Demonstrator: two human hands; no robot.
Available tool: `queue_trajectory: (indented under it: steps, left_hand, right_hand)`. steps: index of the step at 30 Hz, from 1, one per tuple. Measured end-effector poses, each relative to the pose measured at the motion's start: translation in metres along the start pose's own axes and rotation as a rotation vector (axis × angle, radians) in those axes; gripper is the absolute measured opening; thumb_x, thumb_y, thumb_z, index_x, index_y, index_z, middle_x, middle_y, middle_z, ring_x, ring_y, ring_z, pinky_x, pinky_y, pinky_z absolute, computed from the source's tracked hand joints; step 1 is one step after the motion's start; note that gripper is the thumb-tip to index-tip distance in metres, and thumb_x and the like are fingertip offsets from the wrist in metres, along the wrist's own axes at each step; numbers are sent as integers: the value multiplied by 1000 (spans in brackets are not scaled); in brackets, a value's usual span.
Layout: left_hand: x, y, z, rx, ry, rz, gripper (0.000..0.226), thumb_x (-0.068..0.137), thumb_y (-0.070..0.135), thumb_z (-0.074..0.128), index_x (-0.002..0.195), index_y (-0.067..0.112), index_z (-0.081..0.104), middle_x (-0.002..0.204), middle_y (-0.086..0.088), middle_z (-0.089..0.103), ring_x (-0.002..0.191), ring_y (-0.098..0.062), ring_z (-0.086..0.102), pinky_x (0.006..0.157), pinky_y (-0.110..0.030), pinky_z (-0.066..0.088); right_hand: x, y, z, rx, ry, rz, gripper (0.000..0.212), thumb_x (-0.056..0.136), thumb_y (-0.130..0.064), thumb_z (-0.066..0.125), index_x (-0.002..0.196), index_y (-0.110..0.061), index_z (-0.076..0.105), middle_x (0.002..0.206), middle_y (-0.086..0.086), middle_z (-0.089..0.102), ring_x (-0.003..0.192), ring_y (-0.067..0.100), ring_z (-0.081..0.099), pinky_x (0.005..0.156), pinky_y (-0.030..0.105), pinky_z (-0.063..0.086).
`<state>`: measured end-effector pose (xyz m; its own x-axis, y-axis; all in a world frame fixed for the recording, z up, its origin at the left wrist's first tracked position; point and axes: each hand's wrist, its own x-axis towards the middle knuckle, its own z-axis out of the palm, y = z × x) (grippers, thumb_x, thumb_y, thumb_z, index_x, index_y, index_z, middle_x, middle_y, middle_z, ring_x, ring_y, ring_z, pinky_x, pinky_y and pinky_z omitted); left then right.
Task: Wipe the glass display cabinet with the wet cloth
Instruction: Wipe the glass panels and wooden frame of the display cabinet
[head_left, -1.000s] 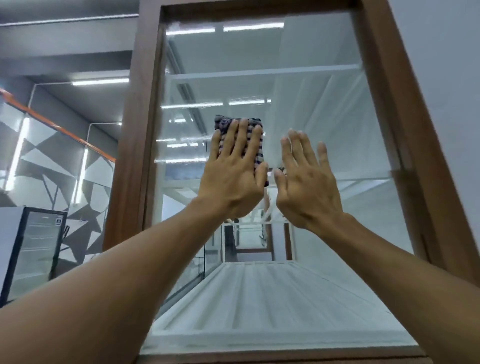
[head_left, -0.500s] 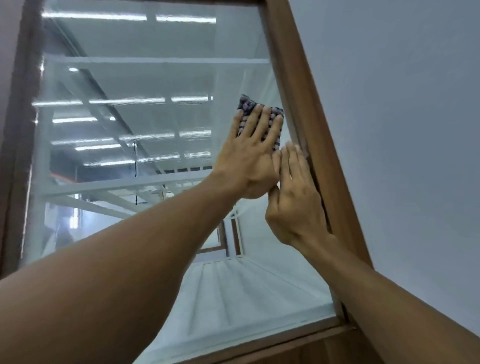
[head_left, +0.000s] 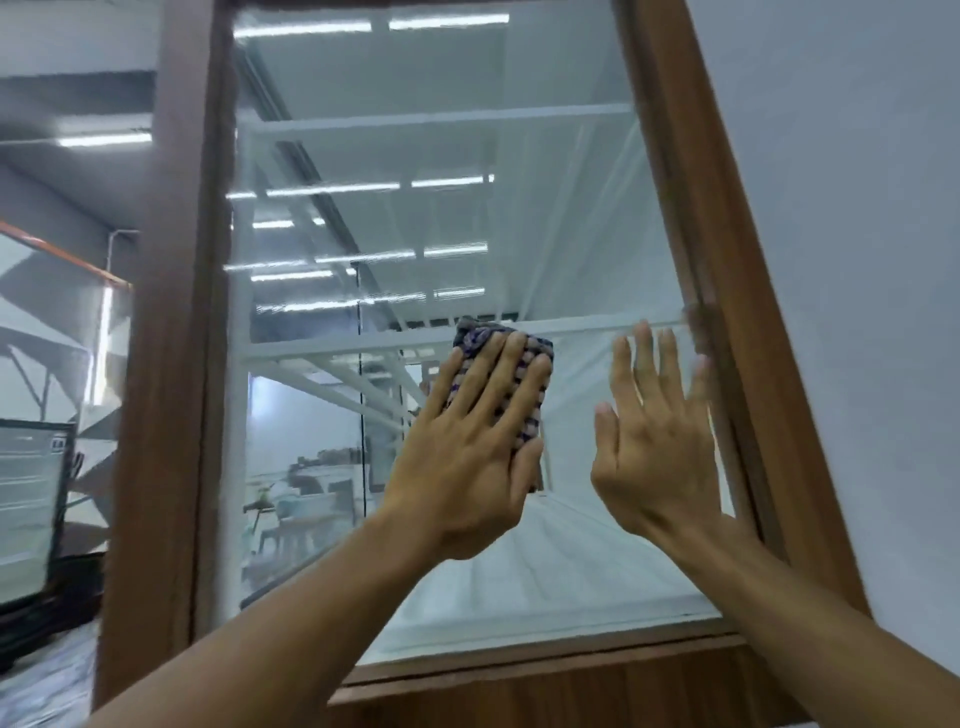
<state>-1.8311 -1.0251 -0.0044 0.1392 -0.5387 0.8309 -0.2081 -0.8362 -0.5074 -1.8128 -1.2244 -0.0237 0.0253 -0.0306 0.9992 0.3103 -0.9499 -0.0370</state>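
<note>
While my left hand (head_left: 467, 457) presses on the cabinet glass (head_left: 415, 130), the checked cloth (head_left: 475, 335) sits flat under its straight fingers (head_left: 485, 379), top edge poking out past them. Right hand (head_left: 660, 441) beside it, fingers spread, holding nothing.

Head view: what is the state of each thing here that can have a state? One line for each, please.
left hand: flat, fingers straight, pressing the checked cloth on the glass pane
right hand: open, fingers spread, holding nothing
checked cloth: folded, pinned to the pane; wetness cannot be told
glass pane: set in its wooden frame, reflecting ceiling lights
</note>
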Motion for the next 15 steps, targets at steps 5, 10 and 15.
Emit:
queue_trajectory:
  steps: [5,10,15]
  left_hand:
    - [-27,-53,-11,-19,44,-167,68,106,46,22,166,16,9,174,-7,-1,160,-20,-7,129,-49,3]
    - [-63,-100,-23,-6,67,-390,71,103,48,18,166,20,1,173,-4,-9,159,-16,-13,128,-42,-10]
    - [-70,-115,-29,-35,105,-555,73,100,49,14,165,22,-5,173,-5,-13,158,-15,-18,127,-38,-16]
  right_hand:
    - [16,-94,26,34,-72,-226,67,100,-35,26,160,-6,17,169,16,11,159,30,4,127,57,7]
    - [28,-149,41,40,-106,-267,71,98,-35,25,159,-3,15,169,17,9,158,33,2,126,63,4]
    - [27,-140,46,50,-94,-291,67,102,-30,29,162,-5,12,171,14,2,159,28,-3,127,58,4]
